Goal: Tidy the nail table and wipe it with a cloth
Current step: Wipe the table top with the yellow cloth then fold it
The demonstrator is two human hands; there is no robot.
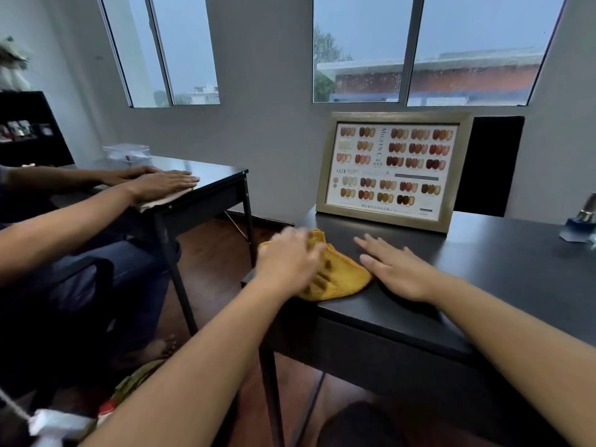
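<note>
In the head view, the left hand (287, 262) is pressing on the yellow cloth (342, 279) at the near left corner of the black table (483, 269). The hand is blurred, so I judge it is wiping. Its fingers are lying spread on the cloth; I cannot tell if they are clenching it or only pushing it flat. The right hand (396, 269) is lying open and flat on the table, just right of the cloth and touching its edge, grasping nothing.

The tidying is looking mostly done: the near part of the table is bare. A framed nail chart (392, 167) is standing upright at the far side, and a small bottle (582, 224) is remaining at the far right edge. The wiping is, in my judgement, at an early or middle stage, because the cloth is covering only the left corner and the wide right part is waiting.

At the left, another person's hands (154, 182) are pressing a cloth on a second table.
</note>
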